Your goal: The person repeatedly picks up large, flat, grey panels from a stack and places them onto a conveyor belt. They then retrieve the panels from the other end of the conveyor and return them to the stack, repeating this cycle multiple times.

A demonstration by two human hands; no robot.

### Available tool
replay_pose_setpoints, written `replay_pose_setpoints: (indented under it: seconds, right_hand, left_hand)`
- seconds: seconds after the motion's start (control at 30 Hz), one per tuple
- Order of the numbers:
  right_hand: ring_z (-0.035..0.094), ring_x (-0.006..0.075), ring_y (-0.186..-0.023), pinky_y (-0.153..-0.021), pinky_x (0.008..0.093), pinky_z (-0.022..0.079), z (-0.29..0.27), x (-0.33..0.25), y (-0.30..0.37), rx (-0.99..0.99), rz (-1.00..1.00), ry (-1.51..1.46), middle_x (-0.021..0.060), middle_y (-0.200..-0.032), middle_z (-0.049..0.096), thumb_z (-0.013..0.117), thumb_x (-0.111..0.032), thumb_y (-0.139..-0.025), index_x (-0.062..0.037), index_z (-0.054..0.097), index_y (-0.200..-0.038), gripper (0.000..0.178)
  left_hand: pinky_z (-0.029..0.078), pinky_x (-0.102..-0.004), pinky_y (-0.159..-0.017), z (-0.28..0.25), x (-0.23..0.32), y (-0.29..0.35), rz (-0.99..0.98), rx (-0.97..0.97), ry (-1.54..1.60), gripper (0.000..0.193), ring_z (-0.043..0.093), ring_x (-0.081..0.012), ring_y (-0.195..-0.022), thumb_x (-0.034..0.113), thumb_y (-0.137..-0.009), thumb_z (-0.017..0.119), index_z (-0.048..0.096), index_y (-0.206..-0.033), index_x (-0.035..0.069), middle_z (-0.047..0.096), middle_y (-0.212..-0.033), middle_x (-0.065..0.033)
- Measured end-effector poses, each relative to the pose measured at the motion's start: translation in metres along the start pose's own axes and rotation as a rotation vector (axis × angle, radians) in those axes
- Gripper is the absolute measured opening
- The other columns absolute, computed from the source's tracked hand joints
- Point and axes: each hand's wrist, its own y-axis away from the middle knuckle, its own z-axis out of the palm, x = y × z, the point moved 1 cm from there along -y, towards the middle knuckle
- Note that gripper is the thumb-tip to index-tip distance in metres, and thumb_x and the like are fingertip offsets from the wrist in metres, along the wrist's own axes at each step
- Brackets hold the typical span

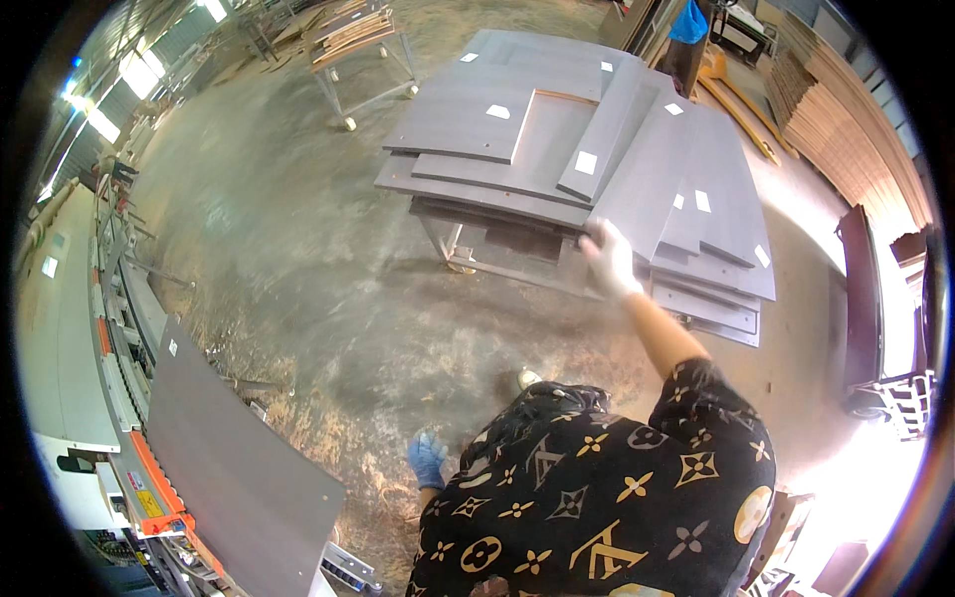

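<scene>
My right hand [609, 261], in a white glove, is stretched out to the near corner of a long grey panel [647, 184] on a stack. Its fingers look slightly apart and blurred; whether they touch the panel's edge I cannot tell. Low beside my body hangs my left hand [428, 458] in a blue glove, its fingers loosely extended with nothing visible in them. Grey panels of several sizes overlap on the stack, some with white labels [586, 162]. A metal-framed trolley [453, 244] stands under them.
On my left, a large grey board [234, 438] lies on a long machine with an orange rail [159, 468]. A wheeled rack [368, 85] with wood strips stands far off. Back right are a yellow pallet jack [741, 109] and stacked brown boards [846, 119]. Sawdust covers the concrete floor [318, 269].
</scene>
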Motion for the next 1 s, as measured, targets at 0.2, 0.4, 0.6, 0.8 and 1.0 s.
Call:
replay_pose_setpoints:
  seconds: [0.2,0.4,0.6,0.8,1.0]
  right_hand:
    - [0.047,0.0380,-0.113,-0.095,0.0409,0.042,0.036,-0.010,-0.146,-0.058,0.312,0.405,0.0215,-0.132,0.039,0.071,-0.034,-0.069,-0.0098,0.038,-0.132,0.075]
    - [0.041,0.0382,-0.116,-0.096,0.0430,0.040,0.059,0.025,-0.179,0.189,0.505,0.531,0.0219,-0.137,0.031,0.067,-0.027,-0.066,-0.0170,0.037,-0.135,0.075]
    - [0.055,0.0206,-0.088,-0.074,0.0327,0.048,0.001,-0.015,-0.141,-0.078,0.480,-0.776,0.0144,-0.108,0.049,0.060,-0.007,-0.066,-0.0035,0.025,-0.138,0.080]
    - [0.052,0.0173,-0.091,-0.078,0.0332,0.047,-0.012,-0.078,0.021,-0.423,0.523,-1.390,0.0038,-0.105,0.046,0.063,-0.012,-0.081,-0.0173,0.027,-0.134,0.064]
    - [0.058,0.0287,-0.099,-0.085,0.0486,0.049,0.008,-0.050,0.062,-0.590,0.666,-1.538,0.0101,-0.112,0.058,0.060,-0.057,-0.079,-0.0077,0.054,-0.114,0.061]
  left_hand:
    - [0.048,-0.0274,-0.052,0.051,-0.011,-0.007,-0.025,-0.119,0.095,0.018,0.055,-0.0142,-0.067,0.021,-0.092,0.053,0.051,-0.108,0.015,0.058,-0.088,-0.0016]
    - [0.047,-0.0285,-0.055,0.104,-0.001,0.034,0.034,0.150,-0.018,0.019,0.054,-0.0144,-0.069,0.025,-0.090,0.058,0.052,-0.104,0.014,0.055,-0.086,-0.0018]
    - [0.049,-0.0318,-0.066,0.107,-0.019,0.041,0.006,0.317,0.207,0.023,0.056,-0.0180,-0.088,0.018,-0.087,0.061,0.053,-0.107,0.008,0.055,-0.096,-0.0060]
    - [0.040,-0.0370,-0.098,0.294,0.146,0.079,0.405,-0.229,-0.369,0.062,0.044,-0.0277,-0.120,0.013,-0.072,0.070,0.046,-0.128,0.005,0.044,-0.131,-0.0163]
    - [0.047,-0.0345,-0.092,0.341,0.152,0.078,0.960,-0.518,-0.751,0.047,0.060,-0.0265,-0.105,0.024,-0.078,0.070,0.057,-0.120,0.007,0.062,-0.114,-0.0126]
